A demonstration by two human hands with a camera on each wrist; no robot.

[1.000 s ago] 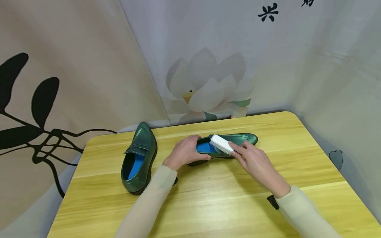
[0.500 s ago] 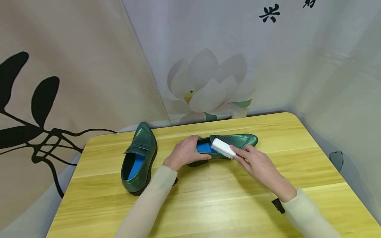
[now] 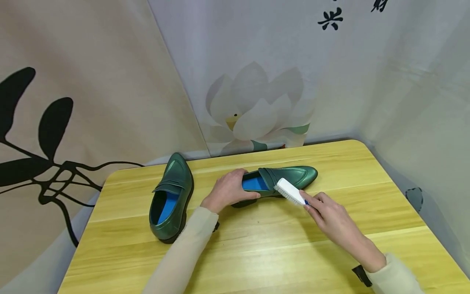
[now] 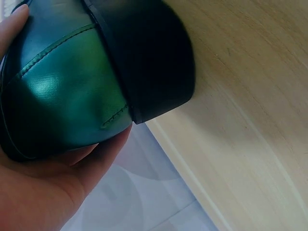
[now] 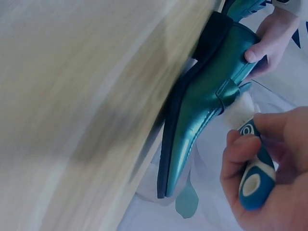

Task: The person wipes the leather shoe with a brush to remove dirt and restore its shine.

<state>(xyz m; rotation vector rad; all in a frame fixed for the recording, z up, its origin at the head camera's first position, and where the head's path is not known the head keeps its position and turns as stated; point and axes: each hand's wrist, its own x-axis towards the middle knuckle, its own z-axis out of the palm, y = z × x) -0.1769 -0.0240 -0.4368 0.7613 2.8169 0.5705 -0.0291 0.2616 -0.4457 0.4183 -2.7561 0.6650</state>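
Observation:
A green loafer (image 3: 293,176) with a blue insole lies on the table, toe pointing right. My left hand (image 3: 228,190) grips its heel end, thumb on the near side; in the left wrist view the heel counter (image 4: 67,91) and black heel block (image 4: 154,57) show close up. My right hand (image 3: 335,222) holds a white-headed brush (image 3: 289,190) by its handle. Its bristles face down at the near side of the loafer's strap. The right wrist view shows the blue and white handle (image 5: 258,180) within my curled fingers.
A second green loafer (image 3: 172,200) stands to the left, toe toward the back, close to my left forearm. The wooden table (image 3: 253,253) ends at a back edge against a printed curtain (image 3: 264,81).
The brush and my right hand have moved right and toward me, from over the shoe opening to the strap's near side. My left hand and both loafers stay in place.

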